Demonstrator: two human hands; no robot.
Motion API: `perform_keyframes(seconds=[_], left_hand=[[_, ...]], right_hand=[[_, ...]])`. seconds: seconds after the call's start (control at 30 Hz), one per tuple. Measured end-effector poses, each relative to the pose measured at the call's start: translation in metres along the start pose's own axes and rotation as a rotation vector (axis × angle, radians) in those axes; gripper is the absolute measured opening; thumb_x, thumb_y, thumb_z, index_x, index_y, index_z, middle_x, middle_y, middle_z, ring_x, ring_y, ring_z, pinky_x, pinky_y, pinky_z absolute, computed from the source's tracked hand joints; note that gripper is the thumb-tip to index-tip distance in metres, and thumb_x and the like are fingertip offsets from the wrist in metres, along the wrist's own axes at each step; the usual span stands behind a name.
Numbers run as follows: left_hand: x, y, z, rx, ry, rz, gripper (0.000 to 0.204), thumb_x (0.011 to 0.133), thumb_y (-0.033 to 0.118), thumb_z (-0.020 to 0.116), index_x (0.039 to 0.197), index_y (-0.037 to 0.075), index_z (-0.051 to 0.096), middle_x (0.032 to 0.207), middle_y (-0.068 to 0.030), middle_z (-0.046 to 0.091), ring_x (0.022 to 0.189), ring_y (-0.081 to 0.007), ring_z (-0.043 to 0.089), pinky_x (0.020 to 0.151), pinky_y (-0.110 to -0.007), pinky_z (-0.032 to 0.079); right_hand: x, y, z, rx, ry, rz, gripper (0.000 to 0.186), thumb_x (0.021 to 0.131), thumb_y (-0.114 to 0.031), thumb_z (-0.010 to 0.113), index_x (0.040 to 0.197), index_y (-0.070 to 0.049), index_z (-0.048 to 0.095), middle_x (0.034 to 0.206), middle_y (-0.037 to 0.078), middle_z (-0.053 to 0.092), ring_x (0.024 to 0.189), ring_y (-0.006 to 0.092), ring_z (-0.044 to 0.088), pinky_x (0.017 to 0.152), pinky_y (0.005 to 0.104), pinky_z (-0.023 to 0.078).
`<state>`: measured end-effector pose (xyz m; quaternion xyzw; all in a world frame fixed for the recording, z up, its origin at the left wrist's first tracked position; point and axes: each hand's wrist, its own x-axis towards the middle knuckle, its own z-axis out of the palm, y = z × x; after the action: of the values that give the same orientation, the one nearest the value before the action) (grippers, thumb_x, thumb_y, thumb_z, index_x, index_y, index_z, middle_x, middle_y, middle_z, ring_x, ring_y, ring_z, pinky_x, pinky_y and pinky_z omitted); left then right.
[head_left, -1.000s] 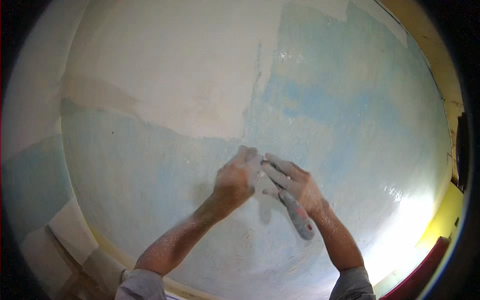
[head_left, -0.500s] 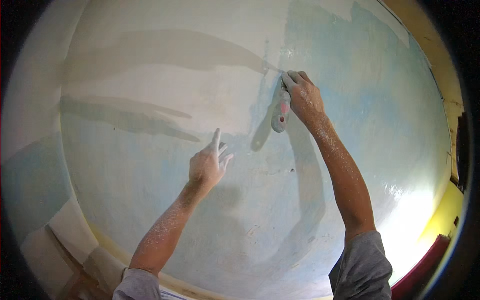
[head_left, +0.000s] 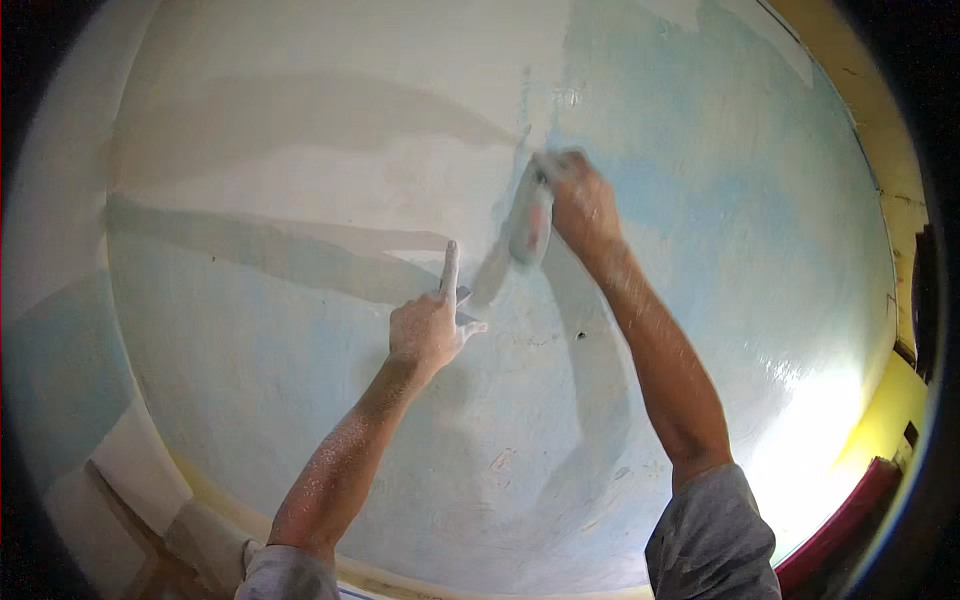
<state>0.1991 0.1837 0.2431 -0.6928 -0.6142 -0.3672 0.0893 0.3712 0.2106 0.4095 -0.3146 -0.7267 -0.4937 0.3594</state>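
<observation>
My right hand [head_left: 585, 205] grips a putty knife [head_left: 532, 225] against the wall, high and right of the middle. Its worn grey handle has a reddish patch and hangs downward; the blade cannot be made out, and hand and tool are smeared by motion. My left hand [head_left: 425, 325] is lower and further left, close to the wall. Its index finger points up and its thumb sticks out to the right, both coated in white dust. The other fingers are partly hidden, and I see nothing held. Pale filler covers the wall's upper left, over blue-green paint [head_left: 690, 270].
Another wall [head_left: 60, 360] meets this one at a corner on the left. A yellowish frame [head_left: 880, 130] runs along the right edge. Bright glare falls at the lower right, beside a dark red object [head_left: 840, 525]. A small dark hole [head_left: 580, 336] marks the wall.
My right hand has swept left and slightly down with the putty knife. My left hand has shifted right, its index finger now more upright. The view has moved slightly.
</observation>
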Motion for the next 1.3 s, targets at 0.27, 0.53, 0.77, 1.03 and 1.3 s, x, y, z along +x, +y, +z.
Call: perform_keyframes(seconds=[0.27, 0.53, 0.77, 1.03, 1.3], left_hand=[[0.002, -0.003, 0.009, 0.071, 0.061, 0.049, 0.118, 0.079, 0.049, 0.075, 0.154, 0.008, -0.007, 0.105, -0.0046, 0.073, 0.087, -0.0285, 0.071, 0.075, -0.045, 0.058], [-0.004, 0.01, -0.001, 0.149, 0.051, 0.026, 0.114, 0.082, 0.049, 0.073, 0.154, 0.002, -0.001, 0.088, -0.0159, 0.07, 0.075, -0.0307, 0.069, 0.068, -0.042, 0.056], [-0.009, 0.015, -0.009, 0.194, 0.047, 0.156, 0.103, 0.085, 0.039, 0.072, 0.156, 0.011, 0.003, 0.085, -0.0167, 0.069, 0.073, -0.0305, 0.069, 0.066, -0.043, 0.056], [0.002, 0.025, -0.016, 0.187, 0.064, 0.168, 0.087, 0.09, 0.031, 0.066, 0.156, 0.013, 0.012, 0.088, -0.0164, 0.067, 0.072, -0.0316, 0.068, 0.067, -0.045, 0.056], [0.005, -0.003, -0.012, 0.308, 0.451, 0.375, 0.057, 0.093, 0.019, 0.06, 0.144, 0.005, 0.04, 0.153, -0.0179, 0.028, 0.141, -0.0349, 0.031, 0.102, -0.045, 0.046]], right_hand=[[0.036, 0.027, -0.003, 0.04, 0.157, -0.073, 0.028, 0.081, -0.001, 0.061, 0.108, -0.003, 0.061, 0.112, 0.01, 0.065, 0.109, 0.0298, 0.059, 0.085, 0.0407, 0.056], [0.002, 0.004, 0.01, 0.071, 0.083, -0.06, 0.04, 0.076, 0.008, 0.059, 0.113, -0.006, 0.062, 0.112, 0.01, 0.066, 0.112, 0.0299, 0.058, 0.086, 0.042, 0.055], [0.034, 0.002, -0.012, 0.063, 0.104, 0.002, 0.038, 0.076, 0.003, 0.062, 0.114, -0.004, 0.062, 0.111, 0.011, 0.066, 0.11, 0.03, 0.059, 0.089, 0.0405, 0.054], [0.062, 0.028, -0.017, 0.04, 0.092, -0.004, 0.041, 0.075, 0.007, 0.058, 0.114, -0.007, 0.061, 0.116, 0.013, 0.065, 0.11, 0.0301, 0.059, 0.085, 0.0412, 0.055], [0.007, -0.002, 0.007, 0.108, 0.095, -0.043, 0.018, 0.081, -0.005, 0.061, 0.1, -0.006, 0.063, 0.105, 0.01, 0.066, 0.106, 0.0291, 0.06, 0.083, 0.0429, 0.056]])
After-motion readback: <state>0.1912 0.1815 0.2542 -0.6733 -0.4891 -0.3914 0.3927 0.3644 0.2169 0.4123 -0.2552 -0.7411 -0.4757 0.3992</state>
